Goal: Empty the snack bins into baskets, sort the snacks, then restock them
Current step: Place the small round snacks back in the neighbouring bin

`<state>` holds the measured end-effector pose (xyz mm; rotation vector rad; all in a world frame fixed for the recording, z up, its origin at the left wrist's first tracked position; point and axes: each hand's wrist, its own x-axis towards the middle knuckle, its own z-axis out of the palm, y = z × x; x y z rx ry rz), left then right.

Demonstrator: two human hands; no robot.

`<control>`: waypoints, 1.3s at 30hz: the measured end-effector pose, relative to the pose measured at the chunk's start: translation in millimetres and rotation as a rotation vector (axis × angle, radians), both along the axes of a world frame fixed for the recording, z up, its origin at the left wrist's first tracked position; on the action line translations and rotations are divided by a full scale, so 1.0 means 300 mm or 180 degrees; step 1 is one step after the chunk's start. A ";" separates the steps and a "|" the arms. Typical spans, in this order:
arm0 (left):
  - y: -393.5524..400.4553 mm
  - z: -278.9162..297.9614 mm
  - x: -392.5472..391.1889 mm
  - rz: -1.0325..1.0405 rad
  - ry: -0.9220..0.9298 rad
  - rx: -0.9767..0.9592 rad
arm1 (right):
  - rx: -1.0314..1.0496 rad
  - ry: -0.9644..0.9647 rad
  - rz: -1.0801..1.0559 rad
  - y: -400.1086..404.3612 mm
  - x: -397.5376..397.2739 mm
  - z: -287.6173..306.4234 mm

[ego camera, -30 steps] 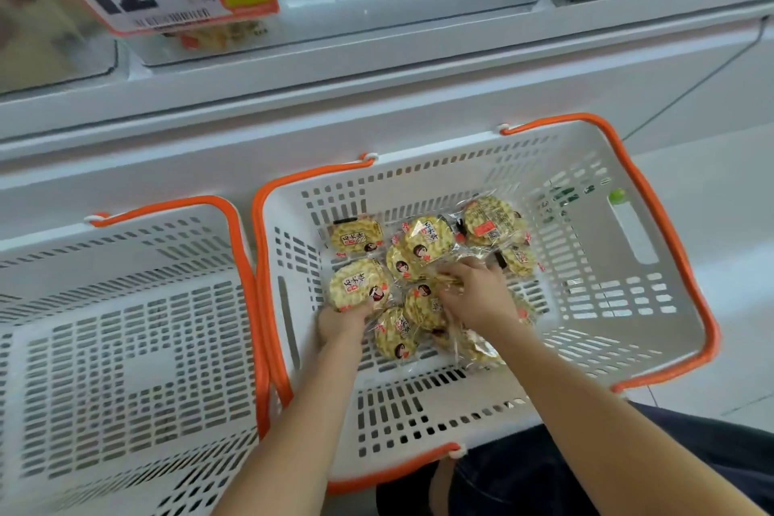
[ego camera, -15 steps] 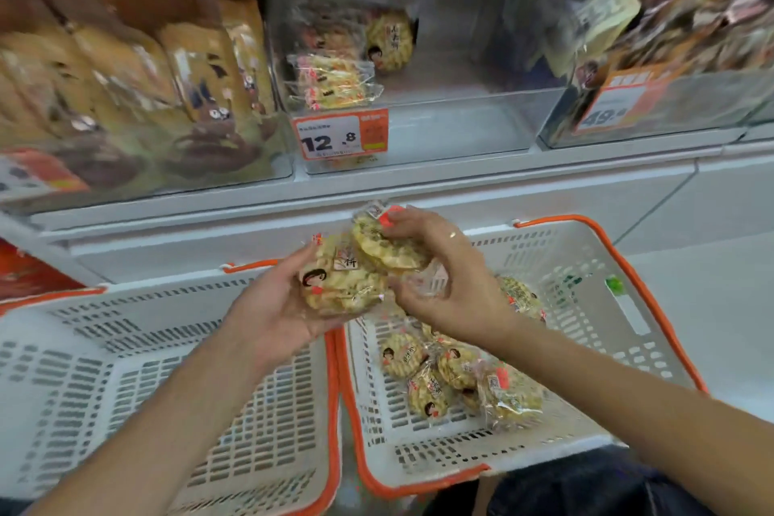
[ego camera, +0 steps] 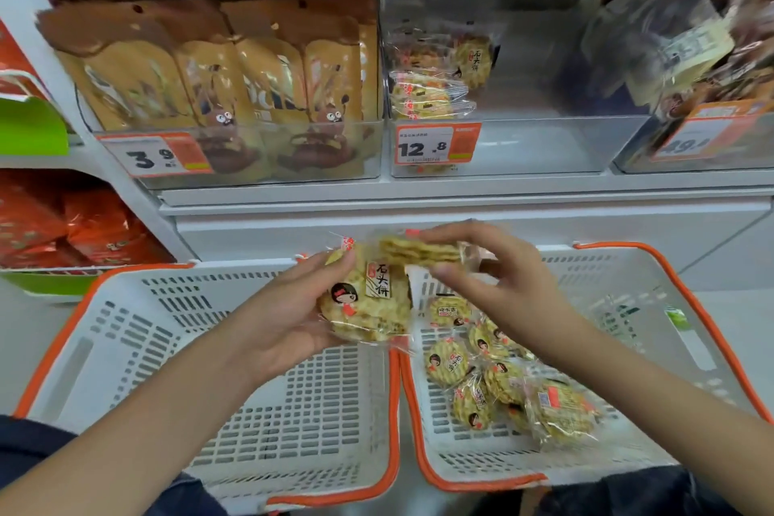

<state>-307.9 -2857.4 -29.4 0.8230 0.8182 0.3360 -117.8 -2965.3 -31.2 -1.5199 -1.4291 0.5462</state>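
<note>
My left hand [ego camera: 279, 320] holds a stack of round yellow cracker packets [ego camera: 368, 302] above the gap between two white baskets with orange rims. My right hand [ego camera: 498, 285] pinches another cracker packet [ego camera: 419, 251] edge-on, just above that stack. The right basket [ego camera: 628, 448] holds several loose cracker packets [ego camera: 498, 381]. The left basket [ego camera: 125, 348] holds nothing that I can see. On the shelf above, the clear snack bin [ego camera: 544, 142] with the 12.8 price tag has a few cracker packets [ego camera: 431, 92] at its left side.
A bin of brown snack bags [ego camera: 234, 84] with a 3.9 tag stands to the left of the clear bin. Another bin of bagged snacks [ego camera: 703, 54] is at the right. Red packets [ego camera: 63, 230] sit on a lower shelf at far left.
Both hands came up out of the right basket with cracker packets and now hold them higher in front of the shelf. The view has tilted up to the bins.
</note>
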 end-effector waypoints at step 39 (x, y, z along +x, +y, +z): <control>-0.070 0.004 -0.005 -0.0339 -0.0389 0.0510 | -0.0513 0.0313 -0.0377 0.078 -0.088 0.054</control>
